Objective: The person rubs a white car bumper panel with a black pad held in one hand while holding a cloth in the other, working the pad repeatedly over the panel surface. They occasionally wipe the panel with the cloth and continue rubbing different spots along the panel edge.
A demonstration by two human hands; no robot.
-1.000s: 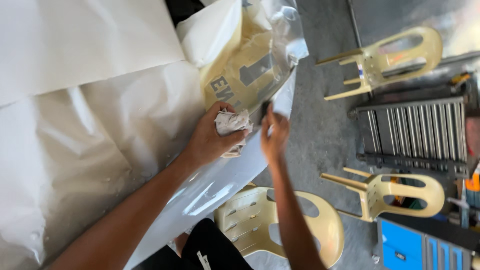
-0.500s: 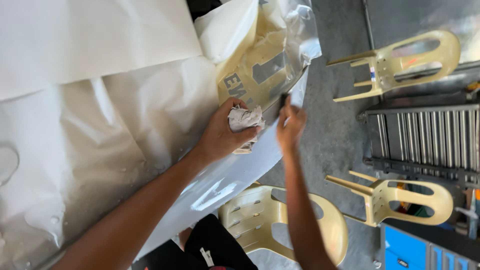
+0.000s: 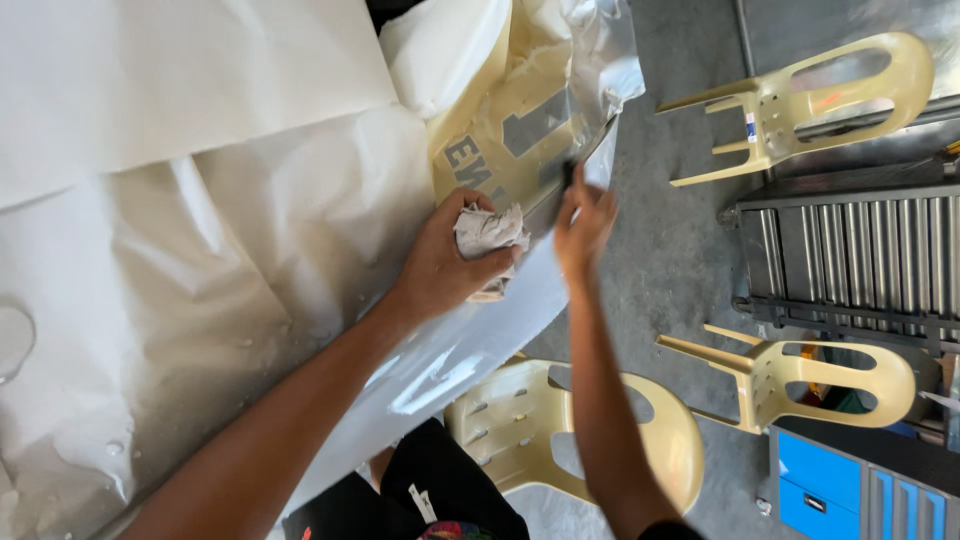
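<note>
My left hand (image 3: 445,262) grips a crumpled white cloth (image 3: 487,236) and presses it onto a large white sheet (image 3: 250,250) spread over a table. Just right of it, my right hand (image 3: 583,225) pinches the sheet's edge together with a small dark object, at the place where a clear film (image 3: 590,60) lifts off a cream-coloured layer with grey cut-out lettering (image 3: 500,140). Water drops lie on the sheet at the lower left (image 3: 110,445).
A cream plastic chair (image 3: 560,430) stands under my arms. Two more cream chairs (image 3: 800,100) (image 3: 810,375) lie on the grey concrete floor to the right, beside a ribbed metal rack (image 3: 850,260) and a blue drawer cabinet (image 3: 850,490).
Both hands have shifted a little to the right along the sheet's edge, the left one still rubbing with the cloth. The view has drifted with them.
</note>
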